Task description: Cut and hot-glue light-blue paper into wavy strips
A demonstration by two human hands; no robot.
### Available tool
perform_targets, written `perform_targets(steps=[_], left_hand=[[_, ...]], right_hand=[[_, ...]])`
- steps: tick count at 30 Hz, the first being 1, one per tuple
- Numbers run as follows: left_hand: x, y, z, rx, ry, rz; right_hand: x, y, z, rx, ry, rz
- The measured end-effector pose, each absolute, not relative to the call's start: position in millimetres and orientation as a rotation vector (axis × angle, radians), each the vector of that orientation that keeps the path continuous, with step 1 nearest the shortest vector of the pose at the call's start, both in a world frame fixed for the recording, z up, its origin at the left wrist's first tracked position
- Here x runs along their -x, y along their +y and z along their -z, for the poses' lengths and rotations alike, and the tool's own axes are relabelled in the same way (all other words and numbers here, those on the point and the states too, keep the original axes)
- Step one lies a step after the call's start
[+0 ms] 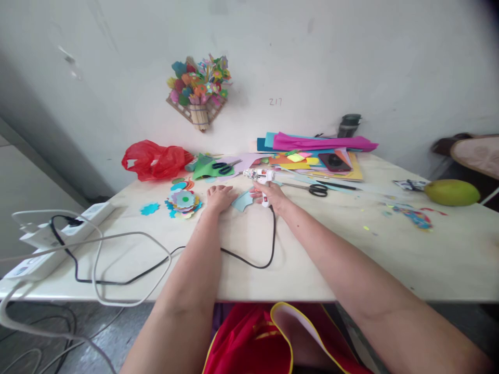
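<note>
My right hand [275, 195] is wrapped round a white hot glue gun [265, 176], which has a red switch and a black cord trailing from its handle. My left hand [220, 198] rests palm down on the table, fingers stretched out and nothing visible in them. Between the two hands lies a light blue piece of paper or foam sheet [243, 201]; my right fingertips are close to its edge, but contact is unclear. Left of my left hand sits a stack of cut-out flowers [183, 200], with a single blue flower [149, 209] beside it.
Scissors [225, 167] lie on green sheets, and another pair [318, 190] lies right of the glue gun. Coloured sheets [323, 143] and a phone [334, 162] are behind. A red bag [154, 160], power strip [58, 241], mango-like fruit [452, 192] and loose cables surround the work.
</note>
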State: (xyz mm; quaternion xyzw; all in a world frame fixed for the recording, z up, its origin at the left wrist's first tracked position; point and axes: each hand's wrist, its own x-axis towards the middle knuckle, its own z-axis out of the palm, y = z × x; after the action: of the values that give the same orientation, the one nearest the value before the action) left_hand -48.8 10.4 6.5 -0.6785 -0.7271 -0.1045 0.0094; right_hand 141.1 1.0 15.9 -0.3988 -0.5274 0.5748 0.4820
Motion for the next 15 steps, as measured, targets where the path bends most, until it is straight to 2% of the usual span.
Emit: perform_targets(steps=[15], left_hand=[[42.9, 12.3, -4.6, 2.090, -2.245, 0.313]], right_hand=[[-141.0, -0.9, -14.3, 0.996, -1.259, -1.429]])
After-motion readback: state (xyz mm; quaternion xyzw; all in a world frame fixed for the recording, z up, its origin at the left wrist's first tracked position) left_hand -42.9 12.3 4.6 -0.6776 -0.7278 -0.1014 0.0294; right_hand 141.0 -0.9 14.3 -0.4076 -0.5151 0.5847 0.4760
